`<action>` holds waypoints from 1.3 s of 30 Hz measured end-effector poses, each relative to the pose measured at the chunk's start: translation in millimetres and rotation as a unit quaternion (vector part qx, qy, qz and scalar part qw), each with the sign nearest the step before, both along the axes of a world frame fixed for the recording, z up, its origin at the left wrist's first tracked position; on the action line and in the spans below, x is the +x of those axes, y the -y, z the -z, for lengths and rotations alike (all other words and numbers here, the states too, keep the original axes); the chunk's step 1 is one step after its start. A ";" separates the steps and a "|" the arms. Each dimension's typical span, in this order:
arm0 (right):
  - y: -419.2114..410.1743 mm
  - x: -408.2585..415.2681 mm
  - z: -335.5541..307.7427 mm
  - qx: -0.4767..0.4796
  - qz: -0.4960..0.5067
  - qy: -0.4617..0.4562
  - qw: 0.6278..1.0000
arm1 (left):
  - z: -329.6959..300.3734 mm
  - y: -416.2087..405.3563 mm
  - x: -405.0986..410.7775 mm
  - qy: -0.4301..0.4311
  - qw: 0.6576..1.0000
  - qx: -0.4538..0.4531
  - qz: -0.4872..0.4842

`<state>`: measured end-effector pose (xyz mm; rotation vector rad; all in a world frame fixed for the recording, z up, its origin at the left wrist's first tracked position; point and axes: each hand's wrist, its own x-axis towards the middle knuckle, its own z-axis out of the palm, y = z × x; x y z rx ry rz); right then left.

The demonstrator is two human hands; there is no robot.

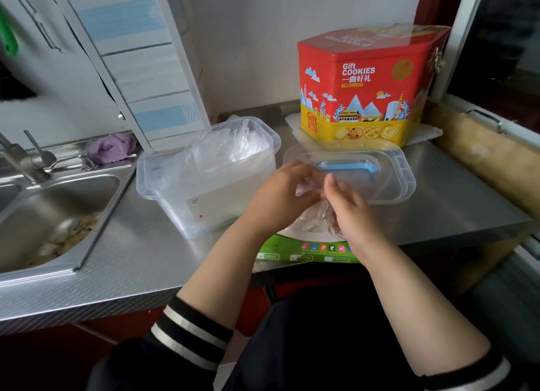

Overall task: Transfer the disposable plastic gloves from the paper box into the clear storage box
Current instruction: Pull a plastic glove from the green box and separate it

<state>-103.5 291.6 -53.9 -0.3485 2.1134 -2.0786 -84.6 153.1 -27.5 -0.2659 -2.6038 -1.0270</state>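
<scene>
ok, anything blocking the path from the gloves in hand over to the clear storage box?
Nothing visible. Both hands, left hand and right hand, hold the gloves just right of the clear storage box. Its top is open; the lid lies behind the hands.

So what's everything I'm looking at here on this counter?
storage box: one, clear plastic, on the counter beside the sink, open, gloves inside
gloves: a crumpled bunch, clear, piled in the storage box; count cannot be told
lid: one, clear with a blue handle, flat on the counter in front of the cookie tin
paper box: one, green and white, at the counter's front edge under the hands
cookie tin: one, red and yellow, at the back against the wall
sink: one, steel, at the left
cloth: one, purple, behind the sink
counter: one, steel
left hand: pinches clear glove plastic above the paper box
right hand: pinches the same plastic
</scene>
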 end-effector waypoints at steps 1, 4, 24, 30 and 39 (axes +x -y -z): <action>-2.5 -0.8 -0.6 -0.011 -0.007 -0.003 1.000 | -3.1 -4.3 -4.4 -0.001 1.000 0.008 0.003; -6.5 -3.8 -1.2 -0.030 -0.054 0.001 0.998 | -5.6 -13.3 -13.6 0.008 1.000 0.024 -0.006; -7.7 -7.1 17.1 0.101 -0.160 -0.040 0.981 | -112.1 28.1 -19.8 -0.139 0.973 -0.105 -0.152; -8.4 -10.4 20.2 0.090 -0.161 -0.059 0.981 | -144.5 95.3 -42.3 -0.067 0.946 -0.027 -0.316; -3.8 -13.7 24.0 0.082 -0.157 -0.068 0.982 | -85.8 157.1 -15.5 0.083 0.878 -0.078 -0.464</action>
